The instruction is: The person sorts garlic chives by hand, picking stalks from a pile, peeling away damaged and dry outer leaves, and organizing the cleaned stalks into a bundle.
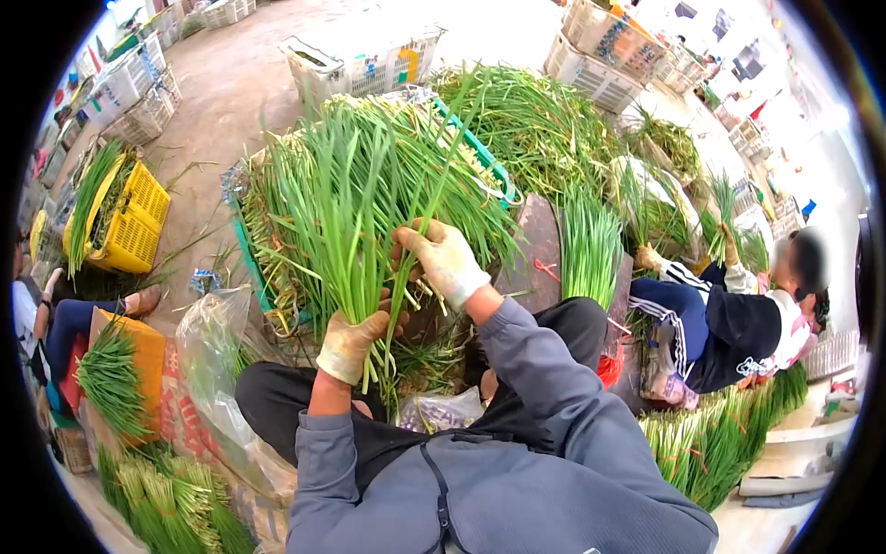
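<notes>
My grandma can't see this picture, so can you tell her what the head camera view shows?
A gloved left hand grips a bunch of long green stalks while the gloved right hand pinches a few stalks beside it. In front lies a big heap of similar greens; to the right, another person holds some too.

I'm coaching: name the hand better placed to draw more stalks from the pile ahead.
Probably the right hand: it is nearer the pile and seems to hold few stalks, while the left hand grips the thick bunch.
</notes>
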Demonstrator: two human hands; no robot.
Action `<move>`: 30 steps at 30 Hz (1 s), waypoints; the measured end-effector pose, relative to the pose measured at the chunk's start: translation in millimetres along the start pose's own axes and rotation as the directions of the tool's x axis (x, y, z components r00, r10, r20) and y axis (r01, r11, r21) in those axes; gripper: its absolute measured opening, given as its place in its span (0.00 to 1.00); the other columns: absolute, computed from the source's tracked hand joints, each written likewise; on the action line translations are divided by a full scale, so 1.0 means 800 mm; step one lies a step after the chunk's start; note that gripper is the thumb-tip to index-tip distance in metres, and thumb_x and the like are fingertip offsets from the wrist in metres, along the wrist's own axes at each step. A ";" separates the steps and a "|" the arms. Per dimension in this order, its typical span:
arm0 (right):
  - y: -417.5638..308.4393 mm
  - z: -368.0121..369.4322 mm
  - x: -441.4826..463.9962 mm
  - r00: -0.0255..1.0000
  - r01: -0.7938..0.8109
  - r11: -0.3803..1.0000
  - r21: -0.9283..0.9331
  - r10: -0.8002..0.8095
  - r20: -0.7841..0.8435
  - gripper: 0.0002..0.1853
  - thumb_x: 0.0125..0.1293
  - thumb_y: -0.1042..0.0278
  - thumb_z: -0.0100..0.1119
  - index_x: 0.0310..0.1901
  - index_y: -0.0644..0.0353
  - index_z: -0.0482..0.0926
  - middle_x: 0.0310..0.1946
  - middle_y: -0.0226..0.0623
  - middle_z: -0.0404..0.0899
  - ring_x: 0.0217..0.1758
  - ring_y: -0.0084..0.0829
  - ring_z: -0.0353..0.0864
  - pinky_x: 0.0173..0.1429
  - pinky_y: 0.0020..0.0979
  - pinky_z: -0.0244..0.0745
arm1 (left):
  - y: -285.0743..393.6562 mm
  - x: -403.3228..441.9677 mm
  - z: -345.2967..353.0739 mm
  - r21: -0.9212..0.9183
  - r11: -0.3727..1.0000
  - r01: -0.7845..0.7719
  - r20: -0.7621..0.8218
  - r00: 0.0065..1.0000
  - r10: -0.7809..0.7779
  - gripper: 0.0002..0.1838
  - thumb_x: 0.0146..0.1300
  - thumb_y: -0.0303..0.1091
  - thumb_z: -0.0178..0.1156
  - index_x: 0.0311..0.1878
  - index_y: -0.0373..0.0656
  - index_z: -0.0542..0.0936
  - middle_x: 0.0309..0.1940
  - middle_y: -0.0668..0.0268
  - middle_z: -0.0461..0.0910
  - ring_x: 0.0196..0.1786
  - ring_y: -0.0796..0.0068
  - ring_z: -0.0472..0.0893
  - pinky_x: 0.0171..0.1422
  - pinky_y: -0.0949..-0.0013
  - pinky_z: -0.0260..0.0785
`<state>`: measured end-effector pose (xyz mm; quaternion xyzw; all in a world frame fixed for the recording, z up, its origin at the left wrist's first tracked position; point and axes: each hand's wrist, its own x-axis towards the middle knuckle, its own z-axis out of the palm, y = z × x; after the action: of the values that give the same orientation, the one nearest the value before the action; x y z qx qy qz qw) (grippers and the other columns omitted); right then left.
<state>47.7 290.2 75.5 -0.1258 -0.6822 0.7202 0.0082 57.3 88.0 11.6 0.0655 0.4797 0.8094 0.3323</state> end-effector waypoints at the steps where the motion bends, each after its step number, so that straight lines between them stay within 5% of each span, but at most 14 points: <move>1: 0.000 0.001 0.009 0.997 -0.034 0.999 -0.038 0.037 0.073 0.17 0.72 0.60 0.58 0.53 0.65 0.79 0.39 0.34 0.84 0.40 0.24 0.84 0.36 0.25 0.79 | 0.005 -0.005 0.014 0.026 1.000 -0.017 -0.032 0.999 0.018 0.27 0.59 0.39 0.74 0.57 0.36 0.76 0.47 0.55 0.84 0.42 0.66 0.85 0.45 0.65 0.79; 4: 0.004 0.001 0.021 0.977 0.065 0.993 -0.103 -0.042 0.209 0.25 0.69 0.59 0.62 0.62 0.63 0.74 0.49 0.37 0.82 0.45 0.25 0.83 0.42 0.26 0.82 | -0.004 -0.003 -0.003 0.126 0.991 0.048 -0.043 0.998 -0.043 0.24 0.59 0.40 0.74 0.53 0.36 0.78 0.37 0.62 0.83 0.29 0.73 0.80 0.32 0.71 0.72; 5: 0.010 -0.003 0.025 0.995 0.061 0.995 -0.081 -0.054 0.081 0.23 0.67 0.57 0.64 0.57 0.63 0.78 0.46 0.40 0.85 0.43 0.30 0.85 0.43 0.30 0.81 | -0.004 -0.002 -0.011 0.122 0.992 0.006 -0.140 0.990 0.011 0.23 0.59 0.41 0.74 0.51 0.37 0.79 0.33 0.66 0.81 0.25 0.76 0.75 0.29 0.72 0.67; 7: 0.033 -0.040 0.040 0.977 0.046 0.713 -0.700 -0.178 -0.117 0.21 0.63 0.54 0.65 0.51 0.60 0.81 0.44 0.44 0.85 0.45 0.40 0.85 0.49 0.36 0.80 | -0.008 0.005 -0.036 0.080 0.984 -0.160 -0.253 0.951 0.175 0.27 0.60 0.45 0.73 0.55 0.38 0.78 0.26 0.75 0.73 0.19 0.82 0.67 0.24 0.73 0.56; 11: 0.113 -0.063 0.015 0.991 -0.066 0.532 -0.844 -0.065 -0.119 0.19 0.62 0.50 0.66 0.45 0.57 0.83 0.42 0.45 0.84 0.46 0.48 0.83 0.54 0.42 0.78 | -0.016 0.030 -0.077 -0.305 0.889 -0.343 -0.277 0.925 0.262 0.34 0.62 0.45 0.71 0.68 0.42 0.71 0.22 0.78 0.70 0.17 0.82 0.59 0.23 0.71 0.48; 15: 0.156 -0.049 0.019 0.907 0.004 0.412 -0.911 -0.385 -0.170 0.28 0.63 0.49 0.67 0.58 0.58 0.74 0.45 0.51 0.82 0.48 0.49 0.83 0.55 0.44 0.77 | -0.035 0.048 -0.085 -0.461 0.871 -0.171 -0.150 0.982 0.113 0.20 0.64 0.43 0.69 0.53 0.44 0.78 0.20 0.77 0.66 0.17 0.81 0.58 0.24 0.67 0.50; 16: 0.166 -0.050 0.031 0.963 -0.067 0.450 -0.890 -0.205 -0.176 0.32 0.64 0.51 0.66 0.64 0.59 0.68 0.46 0.56 0.82 0.49 0.51 0.83 0.56 0.45 0.77 | -0.037 0.049 -0.081 -0.433 0.888 -0.155 -0.180 0.980 0.083 0.18 0.65 0.43 0.69 0.52 0.45 0.79 0.20 0.76 0.66 0.17 0.80 0.58 0.24 0.66 0.50; 17: 0.175 -0.052 0.037 0.974 -0.059 0.688 -0.724 -0.118 -0.192 0.27 0.66 0.53 0.64 0.60 0.61 0.73 0.46 0.57 0.83 0.49 0.53 0.82 0.55 0.43 0.77 | -0.040 0.050 -0.075 -0.405 0.903 -0.141 -0.211 0.976 0.058 0.16 0.65 0.42 0.69 0.50 0.45 0.79 0.20 0.76 0.67 0.17 0.80 0.57 0.24 0.65 0.50; 19: 0.155 -0.043 0.030 0.980 0.021 0.818 -0.574 -0.131 -0.151 0.22 0.67 0.54 0.64 0.53 0.63 0.79 0.45 0.59 0.83 0.48 0.55 0.82 0.53 0.41 0.76 | -0.032 0.053 -0.058 -0.258 0.962 -0.086 -0.371 0.928 -0.017 0.13 0.65 0.41 0.68 0.47 0.45 0.80 0.27 0.69 0.78 0.18 0.79 0.64 0.23 0.65 0.55; 21: 0.146 -0.036 0.018 0.960 0.084 0.842 -0.533 -0.212 -0.185 0.19 0.67 0.56 0.63 0.47 0.65 0.83 0.42 0.52 0.86 0.45 0.47 0.84 0.51 0.37 0.77 | -0.027 0.052 -0.041 -0.128 0.989 -0.069 -0.401 0.916 0.011 0.10 0.64 0.36 0.69 0.42 0.42 0.82 0.32 0.61 0.85 0.18 0.77 0.71 0.21 0.69 0.64; 23: 0.143 -0.041 0.016 0.986 -0.159 0.987 -0.008 0.158 -0.053 0.19 0.67 0.58 0.63 0.49 0.67 0.82 0.40 0.43 0.87 0.43 0.34 0.85 0.51 0.34 0.76 | -0.033 0.064 -0.035 0.040 0.999 0.016 -0.407 0.913 0.002 0.10 0.63 0.34 0.69 0.42 0.40 0.82 0.42 0.54 0.86 0.18 0.78 0.74 0.20 0.71 0.67; 24: 0.143 -0.044 0.019 0.981 -0.194 0.981 -0.008 0.194 0.003 0.20 0.68 0.59 0.62 0.51 0.69 0.82 0.42 0.37 0.86 0.45 0.25 0.83 0.51 0.30 0.76 | -0.035 0.067 -0.026 0.061 0.998 0.035 -0.408 0.913 -0.007 0.10 0.62 0.33 0.69 0.42 0.40 0.82 0.40 0.56 0.86 0.18 0.77 0.75 0.20 0.70 0.67; 27: 0.141 -0.039 0.010 0.991 -0.130 0.969 -0.211 0.129 -0.018 0.22 0.67 0.60 0.63 0.56 0.68 0.81 0.48 0.42 0.86 0.49 0.28 0.83 0.54 0.27 0.75 | -0.046 0.084 -0.013 0.142 0.986 0.089 -0.434 0.901 -0.019 0.12 0.60 0.32 0.72 0.43 0.39 0.81 0.29 0.66 0.81 0.17 0.74 0.76 0.20 0.68 0.69; 30: 0.142 -0.027 0.004 0.982 -0.175 0.984 -0.035 0.177 0.065 0.15 0.67 0.62 0.63 0.48 0.66 0.82 0.38 0.36 0.85 0.37 0.24 0.81 0.43 0.27 0.76 | -0.053 0.096 -0.002 0.189 0.978 0.092 -0.443 0.896 0.001 0.15 0.58 0.32 0.73 0.45 0.39 0.81 0.32 0.64 0.82 0.19 0.73 0.74 0.21 0.67 0.67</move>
<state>67.2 304.5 -38.0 -0.1610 -0.6787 0.7120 -0.0805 17.7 145.9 -40.3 -0.0968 0.6248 0.7413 0.2253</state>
